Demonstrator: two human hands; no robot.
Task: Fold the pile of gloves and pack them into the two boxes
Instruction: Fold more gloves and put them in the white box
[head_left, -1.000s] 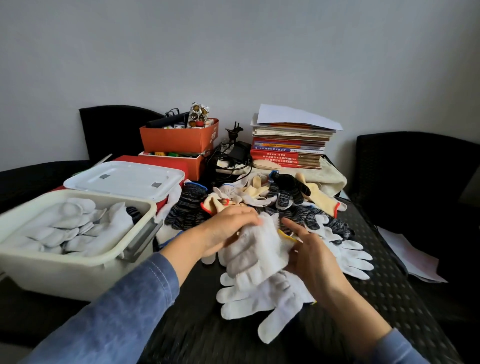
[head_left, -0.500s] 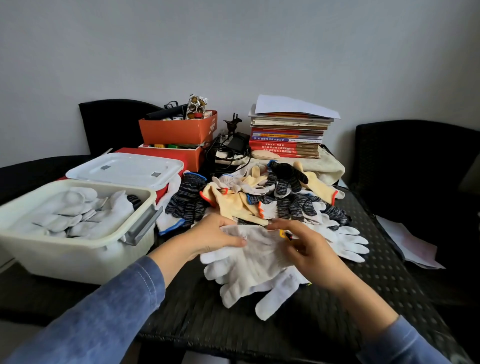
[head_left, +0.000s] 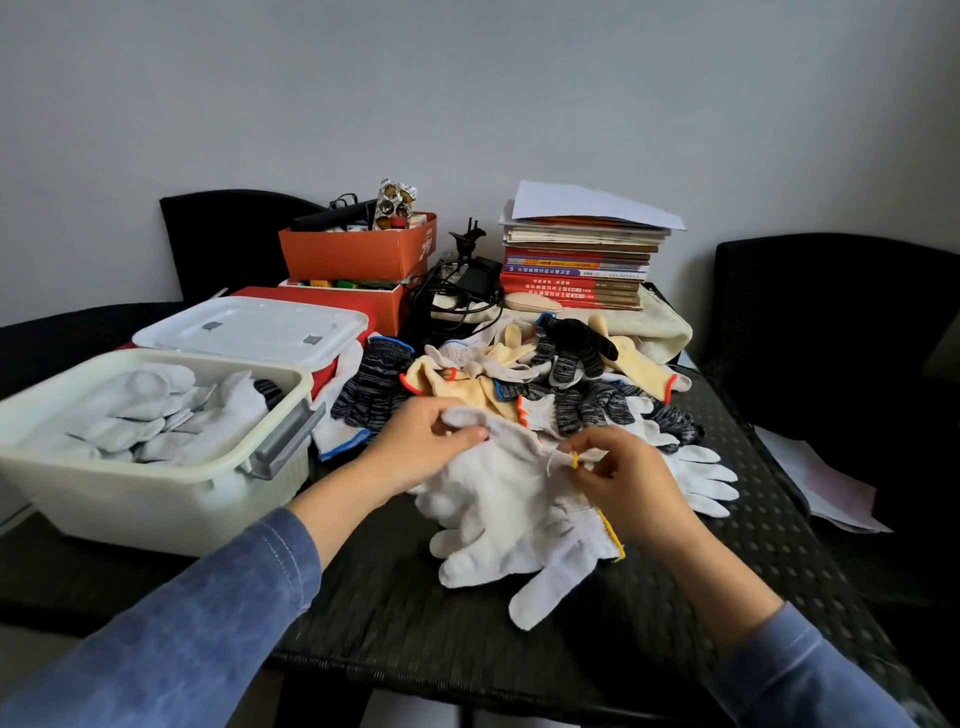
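Note:
A white knit glove (head_left: 498, 467) with a yellow cuff edge lies bunched on the black table (head_left: 415, 623) in front of me. My left hand (head_left: 421, 441) grips its upper left edge. My right hand (head_left: 618, 467) pinches its cuff at the right. Under it lie more white gloves (head_left: 519, 561). Behind is the pile of gloves (head_left: 519, 384), white, cream and dark striped. At the left stands an open white box (head_left: 156, 488) holding several folded white gloves. Behind that box sits a second white box with its lid (head_left: 249, 327) on.
Orange and red cardboard boxes (head_left: 358, 254) stand at the back, next to cables and a stack of books (head_left: 576, 265). Black chairs stand at the back left and at the right (head_left: 831, 322). Papers (head_left: 815, 478) lie past the table's right edge.
Both hands have lifted and gathered the white glove upward, bunching it, after it lay spread flatter on the table half a second ago. The camera has tilted slightly.

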